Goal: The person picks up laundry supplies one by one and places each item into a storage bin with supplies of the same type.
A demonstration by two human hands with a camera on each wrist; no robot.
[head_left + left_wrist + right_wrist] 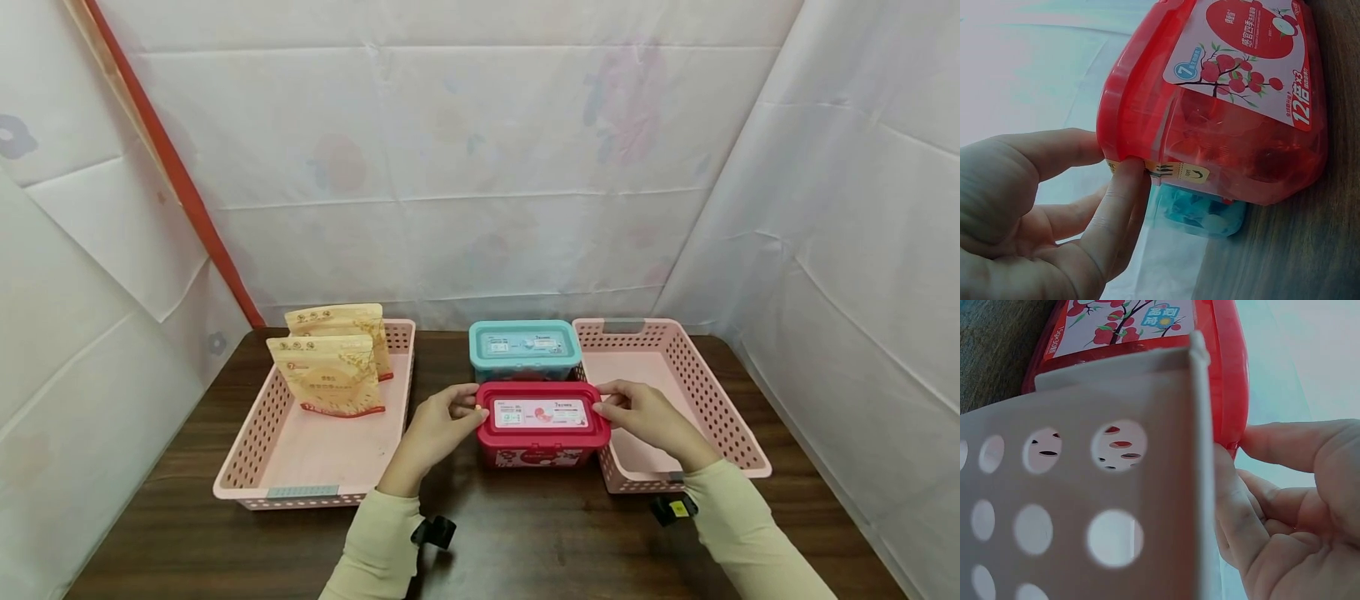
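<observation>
A red lidded plastic box (538,456) stands on the table, and its front label shows red fruit on branches. At the lid's left end, my left hand (435,429) pinches the rim between thumb and fingers. My right hand (654,414) pinches the rim at the right end the same way. Through the box's clear red wall (1254,153), rounded contents show dimly in the left wrist view. Behind it sits a similar teal lidded box (525,343). The lid looks seated on the red box.
To the left, a pink perforated basket (258,433) holds two yellow pouches (330,375). A second pink basket (723,417) stands close at the red box's right, and its wall (1160,500) covers part of the right wrist view. White cloth (450,167) hangs behind the dark wooden table (525,533).
</observation>
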